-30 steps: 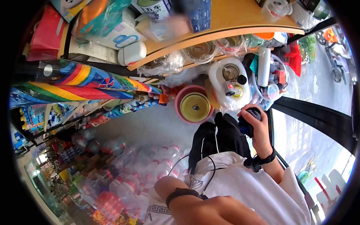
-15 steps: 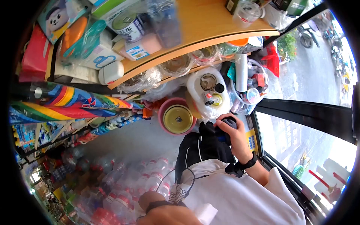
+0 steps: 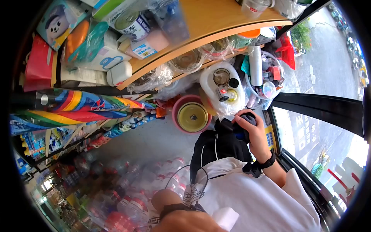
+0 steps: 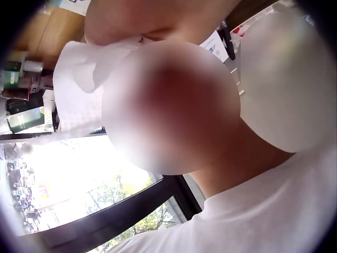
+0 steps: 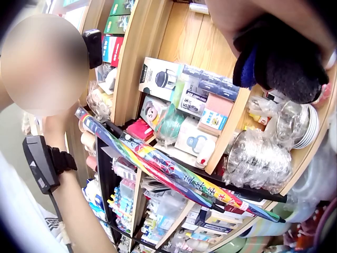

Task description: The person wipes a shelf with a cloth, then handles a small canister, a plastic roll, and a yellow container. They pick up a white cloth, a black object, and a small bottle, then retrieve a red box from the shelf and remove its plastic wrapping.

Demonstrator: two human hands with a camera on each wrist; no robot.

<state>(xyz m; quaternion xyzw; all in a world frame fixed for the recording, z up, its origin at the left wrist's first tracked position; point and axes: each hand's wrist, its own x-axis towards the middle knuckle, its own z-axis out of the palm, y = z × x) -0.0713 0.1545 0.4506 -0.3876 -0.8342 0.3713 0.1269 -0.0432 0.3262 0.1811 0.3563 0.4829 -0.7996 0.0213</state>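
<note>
My right hand (image 3: 255, 133) grips a dark bundle of fuzzy fabric (image 5: 289, 68), black-grey with a blue strip, held over the black trousers (image 3: 203, 149). At the bottom of the head view, my left hand (image 3: 189, 222) is raised near the face, with its fingers out of that view. A white tissue (image 3: 226, 218) shows at its side. In the left wrist view, the tissue (image 4: 79, 87) hangs from under the hand (image 4: 158, 21), close to the blurred face.
A wooden shelf (image 3: 216, 27) holds boxes and a can. Rainbow umbrellas (image 3: 77, 110) lie at the left. A pink basin (image 3: 179, 125), a white lidded container (image 3: 210, 77) and a basket (image 3: 280, 65) stand ahead. Bottles (image 3: 131, 205) fill the floor at lower left; a window frame (image 3: 320, 104) edges the right.
My left hand has shifted left along the bottom edge of the head view, and the white tissue has come into sight. The head view has shifted; my right hand keeps its hold on the fabric bundle.
</note>
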